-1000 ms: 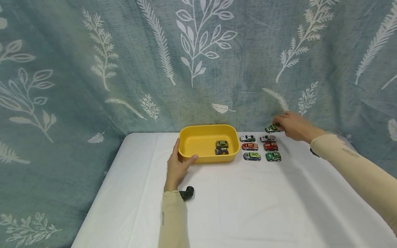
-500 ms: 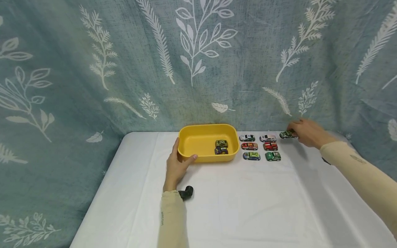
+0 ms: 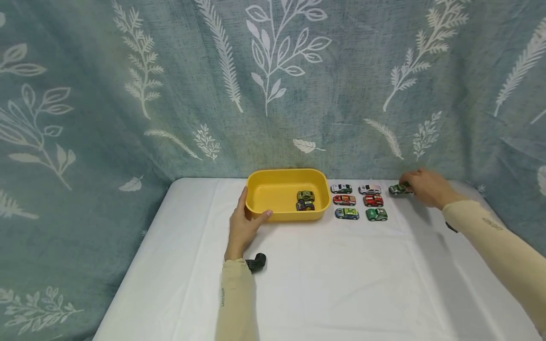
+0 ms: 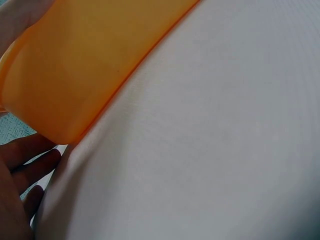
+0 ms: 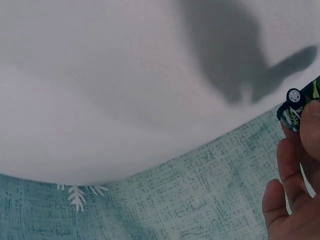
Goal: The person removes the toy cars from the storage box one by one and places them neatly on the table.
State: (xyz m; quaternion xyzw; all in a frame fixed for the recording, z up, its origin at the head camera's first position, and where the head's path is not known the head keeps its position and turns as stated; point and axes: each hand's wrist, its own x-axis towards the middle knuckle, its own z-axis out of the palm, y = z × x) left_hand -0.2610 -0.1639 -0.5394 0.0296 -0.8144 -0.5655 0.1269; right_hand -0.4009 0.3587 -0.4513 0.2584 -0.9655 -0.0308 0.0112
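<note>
A shallow yellow plastic bin (image 3: pixel 273 216) sits at the back of the table, with two toy cars (image 3: pixel 305 195) inside its right part. My left hand (image 3: pixel 242 229) grips the bin's near left corner, thumb along the front wall and fingers at the left side. At the back right, my right hand (image 3: pixel 428 188) pinches a green patterned toy car (image 3: pixel 397 189) between thumb and fingers. In the right wrist view that toy car (image 5: pixel 294 112) shows one wheel and green leaf-like markings; the rest is cut off by the frame and the thumb.
Right of the bin, toy cars stand in two columns: a white car (image 3: pixel 341 189), a red-orange car (image 3: pixel 344 200) and a blue-green car (image 3: pixel 347 213), then a pale car (image 3: pixel 369 189), a red car (image 3: pixel 373 201) and a green car (image 3: pixel 377 214). A leaf-patterned curtain (image 3: pixel 341 94) hangs behind.
My right hand has carried the green patterned car rightward from behind the pale car, then slightly nearer and lower beside it. My left hand keeps its place on the bin.
</note>
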